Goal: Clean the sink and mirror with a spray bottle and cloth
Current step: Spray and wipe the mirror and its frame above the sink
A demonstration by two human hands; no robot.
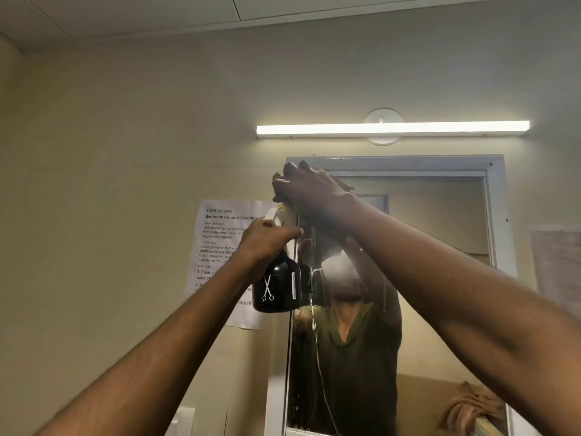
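Mirror work, top left corner: the right hand point(309, 187) is pressed flat up near the upper left of the mirror point(408, 234), fingers spread over a brown cloth point(344, 185) whose edge pokes out from under the palm. Cloth is pinned between hand and glass, right by the pale frame point(496, 215). Lower down, the left hand point(267, 243) is wrapped round the neck of a black spray bottle point(275, 289), the one with white scissors and a comb printed on it, index finger out toward the trigger, nozzle close to the mirror's left edge. Drips and a thin run of liquid show down the glass below the bottle, so this looks like the wipe stage on the mirror, spray at the ready. Sink is out of view below, so I can't tell how it stands. A printed task sheet point(220, 247) hangs on the wall just left of the mirror. Next, I'd judge, the cloth needs steady pressure and overlapping strokes down across the wet streaks, with the bottle kept clear of the wiping arm.
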